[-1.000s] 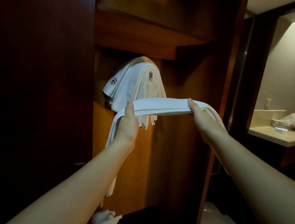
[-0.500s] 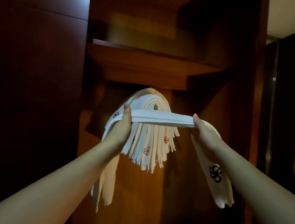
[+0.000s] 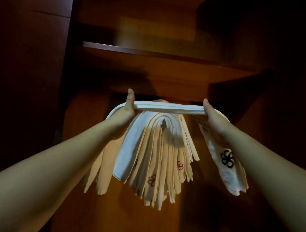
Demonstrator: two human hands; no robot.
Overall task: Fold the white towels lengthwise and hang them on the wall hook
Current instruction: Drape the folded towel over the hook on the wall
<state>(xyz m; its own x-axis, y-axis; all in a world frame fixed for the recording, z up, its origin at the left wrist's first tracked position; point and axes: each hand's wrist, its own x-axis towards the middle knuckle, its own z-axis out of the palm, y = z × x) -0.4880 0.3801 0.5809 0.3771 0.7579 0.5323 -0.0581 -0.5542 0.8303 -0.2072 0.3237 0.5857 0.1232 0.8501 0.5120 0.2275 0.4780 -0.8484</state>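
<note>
Head view:
Left hand (image 3: pixel 125 111): clamped on the left part of the folded towel (image 3: pixel 167 107), thumb up.
Right hand (image 3: pixel 214 119): clamped on its right part, thumb up.
Folded towel: stretched level between both hands, just above the hung towels (image 3: pixel 156 153); right end droops, dark flower mark showing.
Wall hook (image 3: pixel 163 125): metal tip visible among hung towels, below the wooden shelf (image 3: pixel 153 58).

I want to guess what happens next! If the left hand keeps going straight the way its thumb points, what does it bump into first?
Probably the underside of the wooden shelf. The left hand points up and forward, gripping the folded towel above the hung towels. Depth is unclear, so it might reach the back panel instead.
</note>
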